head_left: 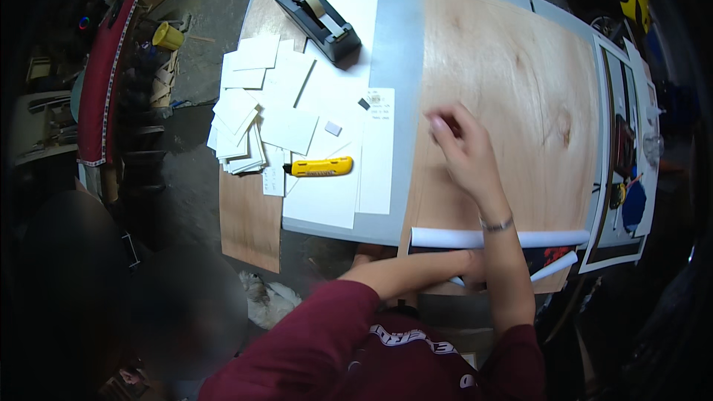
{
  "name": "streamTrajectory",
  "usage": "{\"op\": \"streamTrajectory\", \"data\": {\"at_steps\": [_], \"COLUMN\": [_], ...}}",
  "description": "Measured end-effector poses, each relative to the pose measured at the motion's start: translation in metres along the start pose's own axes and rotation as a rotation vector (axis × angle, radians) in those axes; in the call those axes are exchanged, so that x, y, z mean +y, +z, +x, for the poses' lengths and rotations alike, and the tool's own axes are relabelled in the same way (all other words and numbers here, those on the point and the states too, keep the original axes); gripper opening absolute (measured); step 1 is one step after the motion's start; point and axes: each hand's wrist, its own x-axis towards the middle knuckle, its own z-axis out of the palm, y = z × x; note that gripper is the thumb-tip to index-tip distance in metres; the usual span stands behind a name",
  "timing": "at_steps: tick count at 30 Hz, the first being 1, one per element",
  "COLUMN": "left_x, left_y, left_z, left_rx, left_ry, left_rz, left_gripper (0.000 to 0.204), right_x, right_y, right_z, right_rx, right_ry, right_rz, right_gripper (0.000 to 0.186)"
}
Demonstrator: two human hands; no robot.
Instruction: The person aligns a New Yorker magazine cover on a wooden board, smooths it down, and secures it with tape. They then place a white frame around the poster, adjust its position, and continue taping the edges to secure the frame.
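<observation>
Plywood [512, 89] lies beneath the half-open right hand [466, 145].

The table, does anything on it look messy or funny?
Yes. On the table's left side, the white cards lie in a messy heap, overlapping and turned different ways instead of stacked neatly. The tape dispenser sits slanted, too.

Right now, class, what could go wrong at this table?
The curled sheet lies by the near edge of the board, at the left hand, so it might roll up or crease. The loose cards overlap, so a bump could scatter them.
</observation>
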Motion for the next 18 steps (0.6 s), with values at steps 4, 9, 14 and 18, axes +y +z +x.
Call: {"op": "streamTrajectory", "data": {"at_steps": [4, 9, 14, 18], "left_x": [0.011, 0.019, 0.023, 0.023], "left_y": [-0.019, -0.041, -0.056, -0.067], "left_z": [0.026, 0.027, 0.023, 0.023], "left_rx": [0.016, 0.028, 0.054, 0.24], "left_ry": [-0.06, -0.078, -0.104, -0.277], "left_rz": [-0.193, -0.301, -0.369, -0.638], "left_gripper": [0.068, 0.065, 0.063, 0.061], "right_x": [-0.002, 0.018, 0.018, 0.022], "right_y": [0.054, 0.101, 0.092, 0.095], "right_z": [0.131, 0.234, 0.249, 0.227], "right_rx": [-0.076, -0.204, -0.299, -0.231], "right_ry": [0.214, 0.465, 0.567, 0.522], "right_rz": [0.039, -0.075, 0.023, 0.361], "right_gripper": [0.036, 0.043, 0.028, 0.023]}}
